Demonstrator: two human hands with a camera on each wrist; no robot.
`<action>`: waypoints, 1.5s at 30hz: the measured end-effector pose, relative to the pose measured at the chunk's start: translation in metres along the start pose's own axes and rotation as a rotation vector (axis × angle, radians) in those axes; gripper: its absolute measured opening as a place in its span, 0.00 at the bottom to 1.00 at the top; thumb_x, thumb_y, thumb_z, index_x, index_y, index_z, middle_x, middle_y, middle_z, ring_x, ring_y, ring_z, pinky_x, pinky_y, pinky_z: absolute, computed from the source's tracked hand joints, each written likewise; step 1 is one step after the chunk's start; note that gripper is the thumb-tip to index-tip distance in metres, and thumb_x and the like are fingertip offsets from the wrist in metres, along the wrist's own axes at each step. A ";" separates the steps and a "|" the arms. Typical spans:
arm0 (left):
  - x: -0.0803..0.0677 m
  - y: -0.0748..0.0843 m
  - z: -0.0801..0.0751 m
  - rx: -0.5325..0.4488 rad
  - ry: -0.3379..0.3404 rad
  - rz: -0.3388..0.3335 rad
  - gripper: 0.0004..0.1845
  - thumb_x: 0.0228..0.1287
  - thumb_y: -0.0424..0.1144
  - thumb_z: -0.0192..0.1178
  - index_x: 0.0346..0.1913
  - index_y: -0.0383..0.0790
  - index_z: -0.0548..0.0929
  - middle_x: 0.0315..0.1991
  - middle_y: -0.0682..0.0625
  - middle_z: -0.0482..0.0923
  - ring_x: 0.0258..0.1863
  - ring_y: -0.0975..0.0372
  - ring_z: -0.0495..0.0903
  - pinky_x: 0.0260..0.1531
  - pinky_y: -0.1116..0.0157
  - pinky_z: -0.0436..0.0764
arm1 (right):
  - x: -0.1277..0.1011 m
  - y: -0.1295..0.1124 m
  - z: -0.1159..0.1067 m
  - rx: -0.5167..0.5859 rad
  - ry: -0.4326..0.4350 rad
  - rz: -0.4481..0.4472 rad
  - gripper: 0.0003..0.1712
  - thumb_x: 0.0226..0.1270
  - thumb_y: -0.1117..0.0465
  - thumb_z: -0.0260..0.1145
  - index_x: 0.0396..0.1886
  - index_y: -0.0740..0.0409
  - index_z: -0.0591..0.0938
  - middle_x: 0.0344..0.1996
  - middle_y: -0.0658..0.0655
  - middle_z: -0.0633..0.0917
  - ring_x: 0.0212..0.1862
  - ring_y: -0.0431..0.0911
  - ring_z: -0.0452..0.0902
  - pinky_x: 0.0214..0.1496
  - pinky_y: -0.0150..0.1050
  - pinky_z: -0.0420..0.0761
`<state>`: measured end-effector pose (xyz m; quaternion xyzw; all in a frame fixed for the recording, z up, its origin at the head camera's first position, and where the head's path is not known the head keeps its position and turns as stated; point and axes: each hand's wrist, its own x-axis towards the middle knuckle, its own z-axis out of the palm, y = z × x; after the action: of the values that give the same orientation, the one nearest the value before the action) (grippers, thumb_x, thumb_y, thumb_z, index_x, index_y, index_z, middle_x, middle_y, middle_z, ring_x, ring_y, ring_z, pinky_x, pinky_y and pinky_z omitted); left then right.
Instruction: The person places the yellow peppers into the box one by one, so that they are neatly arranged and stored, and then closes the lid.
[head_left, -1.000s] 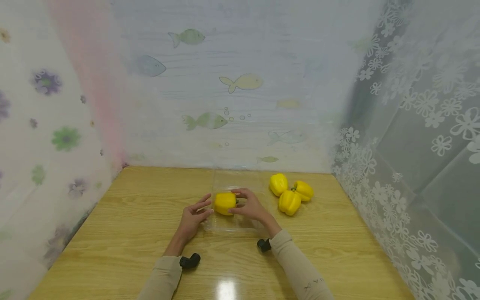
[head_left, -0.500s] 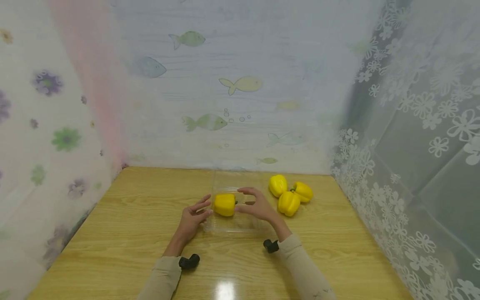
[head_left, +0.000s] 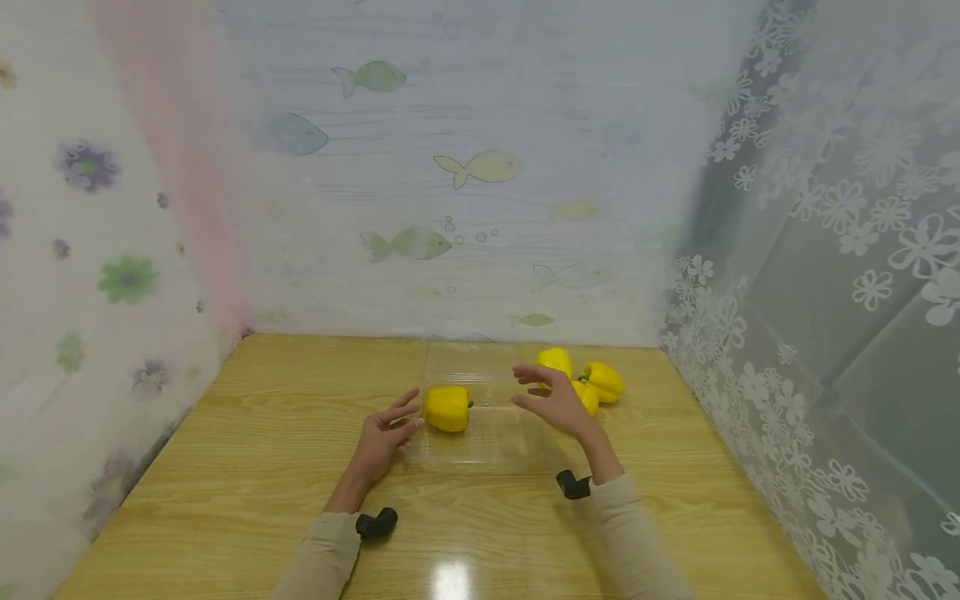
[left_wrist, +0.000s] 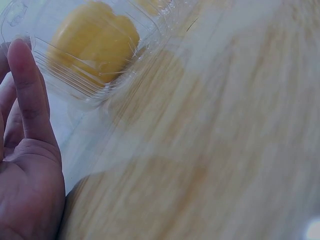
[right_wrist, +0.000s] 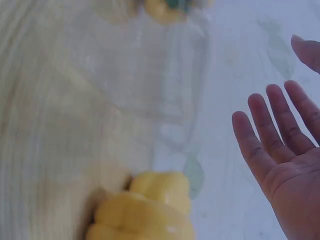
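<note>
One yellow bell pepper [head_left: 447, 408] lies on its side in the left part of a clear plastic clamshell box [head_left: 480, 457], its stem pointing right. My left hand [head_left: 384, 437] is at the box's left edge. The left wrist view has a fingertip at the rim of the box [left_wrist: 75, 82], in front of the pepper [left_wrist: 95, 42]. Over the box's right side, my right hand [head_left: 558, 402] holds nothing, its fingers spread. Behind it is a group of three yellow bell peppers [head_left: 604, 382], partly covered by the hand; two of them [right_wrist: 140, 220] show blurred in the right wrist view.
The box's clear lid [head_left: 476, 358] stands raised at the back, near the fish-printed curtain [head_left: 480, 208]. Side curtains close in the wooden table [head_left: 300, 400] left and right. Black camera mounts [head_left: 377, 523] sit at both wrists.
My right hand has let go of the pepper in the box and moved right, toward the group of peppers. The left hand has stayed at the box's left edge.
</note>
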<state>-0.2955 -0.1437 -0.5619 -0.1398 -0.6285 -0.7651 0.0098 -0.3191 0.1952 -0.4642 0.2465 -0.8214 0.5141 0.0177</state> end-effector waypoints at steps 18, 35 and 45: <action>0.001 0.001 0.001 -0.022 0.015 -0.010 0.22 0.68 0.26 0.64 0.62 0.19 0.77 0.77 0.40 0.63 0.42 0.68 0.85 0.26 0.74 0.79 | -0.027 0.035 -0.063 -0.323 0.146 0.072 0.26 0.67 0.65 0.71 0.62 0.70 0.79 0.65 0.72 0.75 0.69 0.70 0.66 0.70 0.69 0.64; -0.001 0.000 0.001 -0.036 0.010 -0.010 0.21 0.68 0.21 0.61 0.62 0.18 0.76 0.77 0.39 0.63 0.42 0.68 0.84 0.26 0.74 0.79 | -0.052 0.053 -0.070 -0.356 -0.002 0.149 0.42 0.60 0.70 0.73 0.74 0.69 0.67 0.70 0.76 0.69 0.62 0.70 0.72 0.55 0.60 0.80; 0.000 -0.002 0.002 -0.013 0.024 -0.017 0.24 0.66 0.28 0.67 0.62 0.21 0.78 0.76 0.42 0.65 0.45 0.68 0.84 0.26 0.74 0.79 | -0.053 0.067 -0.068 -0.302 0.060 0.070 0.43 0.58 0.68 0.78 0.71 0.74 0.69 0.68 0.76 0.71 0.67 0.71 0.68 0.65 0.66 0.71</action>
<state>-0.2953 -0.1417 -0.5633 -0.1251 -0.6244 -0.7709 0.0098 -0.3164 0.2966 -0.5030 0.1969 -0.8964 0.3924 0.0613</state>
